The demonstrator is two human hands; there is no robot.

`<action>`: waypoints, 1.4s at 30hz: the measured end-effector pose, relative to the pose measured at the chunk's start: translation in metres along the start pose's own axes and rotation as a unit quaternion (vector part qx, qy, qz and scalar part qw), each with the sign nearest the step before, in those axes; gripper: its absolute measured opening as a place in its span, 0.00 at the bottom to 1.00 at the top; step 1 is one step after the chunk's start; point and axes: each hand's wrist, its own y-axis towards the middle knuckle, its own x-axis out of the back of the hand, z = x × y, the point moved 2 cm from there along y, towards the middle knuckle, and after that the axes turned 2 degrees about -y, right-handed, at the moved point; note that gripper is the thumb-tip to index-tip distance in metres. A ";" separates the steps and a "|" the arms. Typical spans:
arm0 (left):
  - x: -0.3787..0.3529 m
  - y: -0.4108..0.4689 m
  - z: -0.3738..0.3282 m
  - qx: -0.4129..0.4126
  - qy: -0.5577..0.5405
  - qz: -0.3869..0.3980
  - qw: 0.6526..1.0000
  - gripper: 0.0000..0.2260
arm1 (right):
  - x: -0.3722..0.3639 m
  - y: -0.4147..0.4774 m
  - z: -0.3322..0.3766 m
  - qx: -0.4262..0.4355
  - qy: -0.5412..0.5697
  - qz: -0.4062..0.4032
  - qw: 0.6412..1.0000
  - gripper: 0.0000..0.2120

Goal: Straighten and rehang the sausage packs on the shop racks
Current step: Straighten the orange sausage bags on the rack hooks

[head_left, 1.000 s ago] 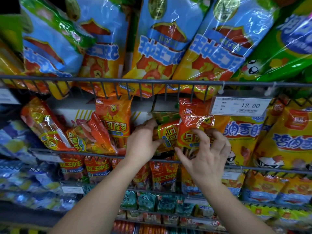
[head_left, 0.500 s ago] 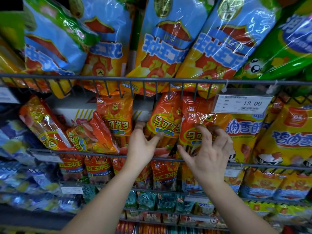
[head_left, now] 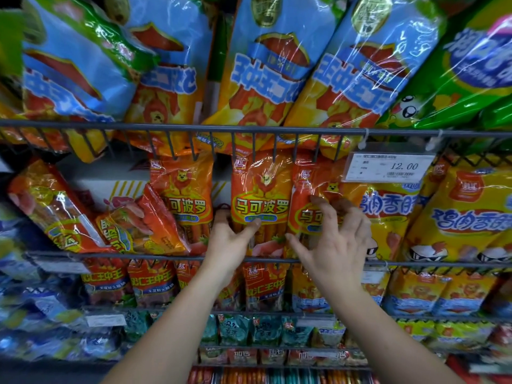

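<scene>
Hanging upright below the wire rack rail (head_left: 166, 126), the middle orange sausage pack (head_left: 260, 189) sat just beside the right orange sausage pack (head_left: 300, 184). The left hand (head_left: 227, 245) kept its grip pinched on the middle pack's lower left edge, thumb on the front. The right hand (head_left: 336, 245) had its grip spread, fingertips touching the right pack near the price tag (head_left: 388, 167).
</scene>
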 end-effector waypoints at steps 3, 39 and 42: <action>0.007 0.002 -0.004 0.006 0.055 0.043 0.998 0.23 | -0.004 0.002 0.003 0.007 -0.017 0.008 1.000 0.38; 0.049 -0.036 -0.055 -0.083 0.392 -0.218 0.890 0.11 | -0.006 0.004 0.001 0.082 0.138 0.038 0.986 0.28; 0.056 -0.033 -0.052 -0.108 0.400 -0.232 0.880 0.12 | -0.005 0.002 0.006 0.101 0.181 0.056 0.977 0.26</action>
